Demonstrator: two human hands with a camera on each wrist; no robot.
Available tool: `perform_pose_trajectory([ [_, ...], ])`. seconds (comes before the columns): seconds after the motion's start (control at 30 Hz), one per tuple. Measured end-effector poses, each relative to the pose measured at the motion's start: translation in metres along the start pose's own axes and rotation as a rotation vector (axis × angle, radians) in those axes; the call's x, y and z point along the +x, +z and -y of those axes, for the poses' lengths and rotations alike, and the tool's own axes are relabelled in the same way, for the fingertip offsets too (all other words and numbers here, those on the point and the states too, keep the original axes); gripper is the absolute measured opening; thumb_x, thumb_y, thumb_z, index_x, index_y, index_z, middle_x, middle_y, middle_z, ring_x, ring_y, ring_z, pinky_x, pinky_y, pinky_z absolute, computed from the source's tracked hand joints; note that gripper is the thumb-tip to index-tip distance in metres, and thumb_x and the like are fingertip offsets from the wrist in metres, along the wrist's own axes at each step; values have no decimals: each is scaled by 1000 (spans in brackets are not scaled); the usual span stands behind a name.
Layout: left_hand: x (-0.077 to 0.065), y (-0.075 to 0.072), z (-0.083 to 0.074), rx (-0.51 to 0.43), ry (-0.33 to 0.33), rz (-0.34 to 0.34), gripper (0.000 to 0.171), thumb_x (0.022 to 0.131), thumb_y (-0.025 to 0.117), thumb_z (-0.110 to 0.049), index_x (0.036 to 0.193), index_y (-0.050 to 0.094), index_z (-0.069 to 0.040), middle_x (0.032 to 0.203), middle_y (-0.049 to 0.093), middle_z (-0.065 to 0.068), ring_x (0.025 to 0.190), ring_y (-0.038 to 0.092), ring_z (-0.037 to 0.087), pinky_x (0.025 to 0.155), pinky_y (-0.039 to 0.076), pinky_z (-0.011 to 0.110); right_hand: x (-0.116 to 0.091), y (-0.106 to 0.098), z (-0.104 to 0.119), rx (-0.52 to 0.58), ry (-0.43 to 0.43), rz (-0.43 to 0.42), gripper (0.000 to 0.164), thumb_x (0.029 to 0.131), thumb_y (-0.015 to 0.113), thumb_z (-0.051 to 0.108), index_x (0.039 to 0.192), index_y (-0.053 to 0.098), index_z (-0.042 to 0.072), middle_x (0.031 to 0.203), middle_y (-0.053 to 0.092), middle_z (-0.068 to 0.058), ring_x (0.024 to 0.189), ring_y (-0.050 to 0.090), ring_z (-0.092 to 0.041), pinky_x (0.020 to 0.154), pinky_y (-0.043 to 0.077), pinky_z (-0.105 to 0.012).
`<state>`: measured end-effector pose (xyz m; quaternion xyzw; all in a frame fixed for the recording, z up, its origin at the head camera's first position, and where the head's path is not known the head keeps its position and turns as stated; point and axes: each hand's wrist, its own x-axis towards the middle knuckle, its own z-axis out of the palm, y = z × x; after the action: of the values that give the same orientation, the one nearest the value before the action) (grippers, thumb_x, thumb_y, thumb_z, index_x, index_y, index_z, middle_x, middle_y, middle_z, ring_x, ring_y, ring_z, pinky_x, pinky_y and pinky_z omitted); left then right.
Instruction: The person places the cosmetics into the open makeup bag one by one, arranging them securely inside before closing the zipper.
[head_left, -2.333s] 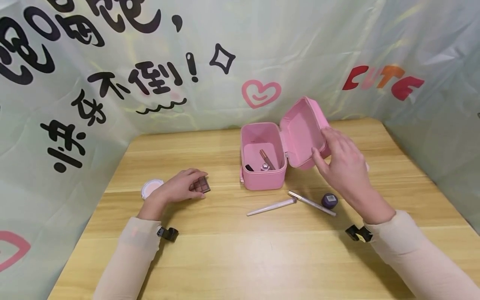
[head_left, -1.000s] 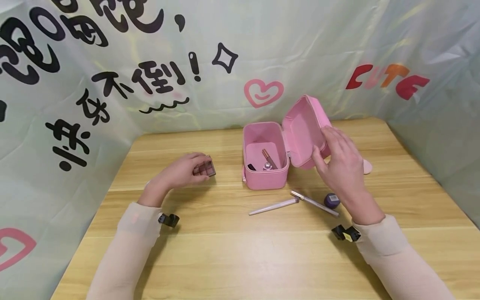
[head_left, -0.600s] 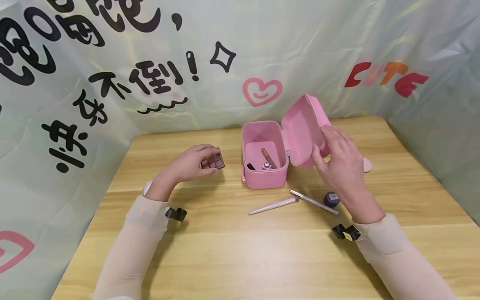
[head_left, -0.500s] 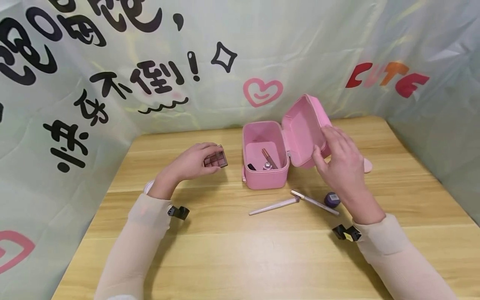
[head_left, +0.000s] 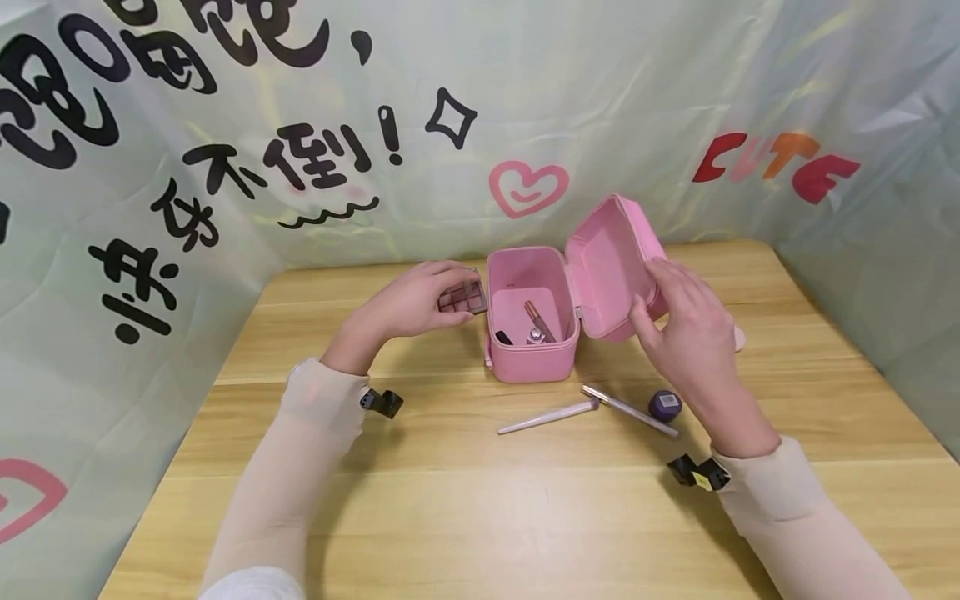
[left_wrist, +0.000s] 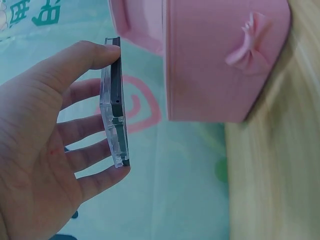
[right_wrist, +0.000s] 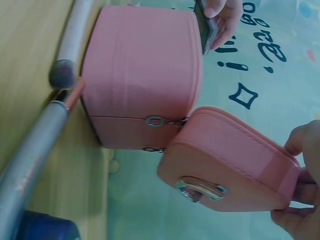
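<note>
1. Table [head_left: 480, 517]: wood-grain top, bearing the case and loose items.
2. Pink case [head_left: 531, 367]: on table, lid [head_left: 611, 262] swung out to the right. Head view alone shows the interior; left wrist view gives the bow [left_wrist: 251, 47] on its side in full; right wrist view gives the metal fitting [right_wrist: 197, 190] on the lid's outer face.
3. Right hand [head_left: 690, 329]: gripping the lid's edge, thumb opposed to fingers.
4. Left hand [head_left: 416, 300]: partly open, pinching the palette between thumb and fingers; left wrist view shows palm clear of it.
5. Palette [head_left: 462, 297]: raised above table, just beside the case's left rim; contact unclear. Head view shows its grid, left wrist view its thin transparent edge.
6. Brush [head_left: 547, 417]: on table, before the case.
7. Dark jar [head_left: 665, 406]: right of the brush.
8. Slim tube [head_left: 537, 320]: inside case.
</note>
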<state>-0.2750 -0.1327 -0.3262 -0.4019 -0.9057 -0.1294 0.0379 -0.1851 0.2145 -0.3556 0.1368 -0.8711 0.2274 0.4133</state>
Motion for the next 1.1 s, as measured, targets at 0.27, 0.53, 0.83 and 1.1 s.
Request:
perform_pose_trajectory([
  [0.27,23,0,-10,-23,2,28,54,89,68,-37,136,57,-12,132,57,3,113,52,18,103,41,34,5,-14,1,-4,59,104,36,88,65,16,121,66,3,121,65,-19,108,62,-40,70,51,-62],
  [0.53,44,4,-18,-30,-2,85,55,89,68,-37,137,56,-15,122,58,1,104,52,16,98,42,31,10,-22,-2,27,78,150,33,88,67,15,121,68,5,118,66,-19,96,64,-36,64,47,-56],
  [0.83,66,11,-25,-84,33,120,53,88,67,-31,136,56,-11,111,59,-1,94,53,12,87,44,26,9,-23,-1,36,87,165,33,89,65,15,121,69,6,119,66,-18,98,63,-35,67,47,-57],
  [1.1,82,26,-25,-71,53,146,53,88,69,-31,135,57,-10,120,59,2,103,51,14,93,43,26,9,-22,0,37,73,139,33,89,66,14,120,69,5,119,67,-18,98,64,-36,65,48,-56],
])
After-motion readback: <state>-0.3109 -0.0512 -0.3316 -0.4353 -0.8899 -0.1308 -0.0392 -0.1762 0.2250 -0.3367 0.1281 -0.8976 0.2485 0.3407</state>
